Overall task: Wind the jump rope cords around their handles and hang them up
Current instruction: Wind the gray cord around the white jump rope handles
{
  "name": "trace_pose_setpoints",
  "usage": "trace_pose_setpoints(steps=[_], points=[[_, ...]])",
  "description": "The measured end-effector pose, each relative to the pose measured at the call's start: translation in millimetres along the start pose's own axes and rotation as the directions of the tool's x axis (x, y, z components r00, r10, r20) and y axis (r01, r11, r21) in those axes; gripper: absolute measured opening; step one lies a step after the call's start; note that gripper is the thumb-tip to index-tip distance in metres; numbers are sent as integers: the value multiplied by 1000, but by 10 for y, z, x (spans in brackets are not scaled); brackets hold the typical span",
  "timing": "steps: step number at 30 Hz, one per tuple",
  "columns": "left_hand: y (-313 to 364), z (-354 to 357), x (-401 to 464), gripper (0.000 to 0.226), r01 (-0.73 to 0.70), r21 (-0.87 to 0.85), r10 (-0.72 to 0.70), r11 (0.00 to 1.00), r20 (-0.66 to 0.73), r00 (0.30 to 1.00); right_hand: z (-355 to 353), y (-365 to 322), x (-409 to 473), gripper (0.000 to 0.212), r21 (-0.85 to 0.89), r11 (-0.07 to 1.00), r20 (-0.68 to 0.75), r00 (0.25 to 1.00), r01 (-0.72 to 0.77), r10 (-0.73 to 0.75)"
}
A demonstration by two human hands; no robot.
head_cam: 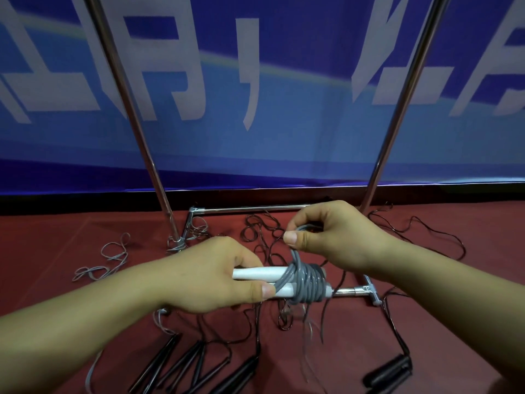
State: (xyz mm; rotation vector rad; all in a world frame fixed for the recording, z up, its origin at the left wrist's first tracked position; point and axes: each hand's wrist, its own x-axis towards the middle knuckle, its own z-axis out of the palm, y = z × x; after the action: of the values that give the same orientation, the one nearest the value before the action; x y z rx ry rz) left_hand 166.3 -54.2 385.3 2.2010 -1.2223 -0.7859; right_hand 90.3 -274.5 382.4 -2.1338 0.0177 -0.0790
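Observation:
My left hand (211,275) grips a pair of white jump rope handles (257,273) held side by side, pointing right. Several turns of grey cord (308,282) are wound around the handles' right part. My right hand (329,234) is above them and pinches a strand of that grey cord between thumb and fingers; the strand rises from the coil to the thumb. Loose grey cord blurs below the coil.
A chrome rack stands ahead, with two uprights (142,143) (397,109) and base bars (250,208) on the red floor. Black ropes (264,231) and black handles (181,365) (389,373) lie scattered. A grey rope (113,257) lies at the left. A blue banner (270,109) hangs behind.

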Motion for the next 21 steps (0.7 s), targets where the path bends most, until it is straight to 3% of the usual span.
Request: trace_pose_setpoints(steps=[4, 9, 13, 17, 19, 21], points=[[53, -13, -32, 33, -36, -49, 37, 998, 17, 999, 4, 12, 8, 12, 42, 999, 40, 999, -33, 31], [95, -27, -67, 32, -93, -193, 87, 977, -40, 995, -72, 4, -11, 12, 255, 958, 58, 991, -133, 122], [54, -10, -61, 27, -136, -273, 104, 952, -127, 986, -19, 57, 12, 20, 433, 863, 153, 965, -260, 214], [4, -9, -38, 27, -184, -322, 106, 929, -243, 964, 26, 30, 46, 20, 601, 745, 201, 956, -291, 212], [8, -5, -29, 26, -214, -354, 102, 910, -310, 945, 60, 0, 57, 9, 578, 751, 248, 946, -318, 209], [4, 0, -4, 39, -230, -401, 73, 886, -369, 926, 127, -14, 91, 23, 557, 745, 230, 930, -367, 286]])
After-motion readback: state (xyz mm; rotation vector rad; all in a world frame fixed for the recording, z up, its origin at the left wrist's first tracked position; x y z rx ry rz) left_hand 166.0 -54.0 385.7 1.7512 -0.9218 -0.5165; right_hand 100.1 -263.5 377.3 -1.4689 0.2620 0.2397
